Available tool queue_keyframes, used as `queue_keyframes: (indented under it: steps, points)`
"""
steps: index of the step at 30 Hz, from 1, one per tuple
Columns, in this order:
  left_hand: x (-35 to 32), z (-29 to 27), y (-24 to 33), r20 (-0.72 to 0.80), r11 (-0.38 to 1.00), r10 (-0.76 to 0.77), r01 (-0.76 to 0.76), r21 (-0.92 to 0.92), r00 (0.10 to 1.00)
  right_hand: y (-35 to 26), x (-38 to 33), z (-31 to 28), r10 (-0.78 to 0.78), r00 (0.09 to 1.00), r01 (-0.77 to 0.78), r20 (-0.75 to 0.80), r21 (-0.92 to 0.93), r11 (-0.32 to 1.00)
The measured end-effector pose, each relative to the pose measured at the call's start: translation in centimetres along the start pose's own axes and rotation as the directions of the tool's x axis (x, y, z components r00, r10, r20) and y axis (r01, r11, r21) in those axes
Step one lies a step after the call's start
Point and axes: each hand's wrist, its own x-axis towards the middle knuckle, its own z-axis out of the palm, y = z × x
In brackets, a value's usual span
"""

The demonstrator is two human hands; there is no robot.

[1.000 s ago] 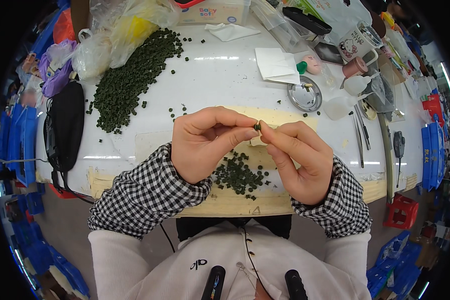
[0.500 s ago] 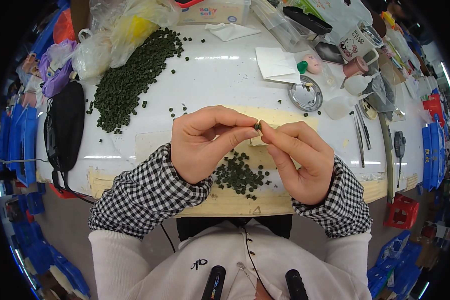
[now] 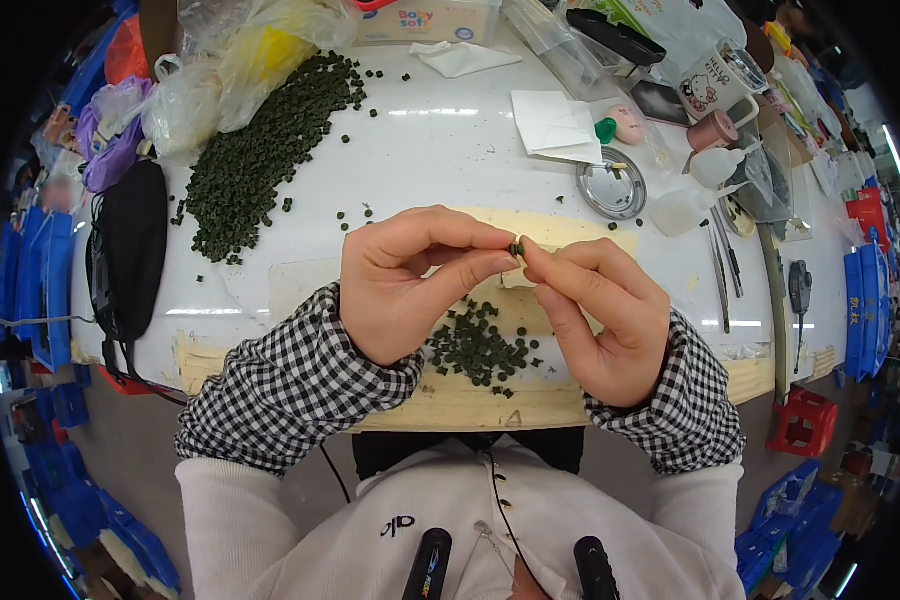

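Note:
Between the fingertips of both hands is one small dark green piece (image 3: 517, 249), mostly covered by the fingers. My left hand (image 3: 410, 280) pinches it between thumb and index finger. On its other side, my right hand (image 3: 610, 315) closes its thumb and index fingertips against it. Below the hands, near the table's front edge, lies a small loose pile of dark green pieces (image 3: 482, 345), round and knobbed. A much larger heap of the same pieces (image 3: 260, 165) spreads over the far left of the table.
Plastic bags (image 3: 185, 115) and a black pouch (image 3: 130, 255) lie at the left. A round metal lid (image 3: 611, 188), white paper (image 3: 555, 125), tweezers (image 3: 720, 270), squeeze bottles (image 3: 675, 213) and a mug (image 3: 712, 85) stand or lie at the right. A red stool (image 3: 803, 422) is beside the table.
Both hands stay together at nearly the same place. The small green piece appears slightly turned between the fingertips; the piles look the same.

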Motion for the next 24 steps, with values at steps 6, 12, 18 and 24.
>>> queue_keyframes:
  steps: [6, 12, 18, 24]
  points:
    - [0.10, -0.17, -0.09, 0.068, 0.995, 0.064, -0.069, 0.076, 0.996, -0.20, 0.16, -0.21, 0.048, 0.999, -0.048, -0.024, 0.014, 0.999]
    - [-0.04, -0.11, -0.16, 0.066, 0.993, 0.053, -0.060, 0.105, 0.996, -0.16, 0.15, -0.16, 0.052, 0.998, -0.052, -0.046, 0.018, 0.999]
    - [0.22, -0.48, -0.05, 0.153, 0.957, 0.099, -0.136, 0.257, 0.983, -0.07, 0.22, -0.33, 0.020, 0.999, -0.021, -0.046, -0.033, 0.999]
    - [0.32, -0.32, 0.69, 0.208, 0.834, 0.199, -0.277, 0.478, 0.958, 0.27, 0.23, -0.07, -0.062, 0.995, 0.054, -0.076, -0.101, 0.993]
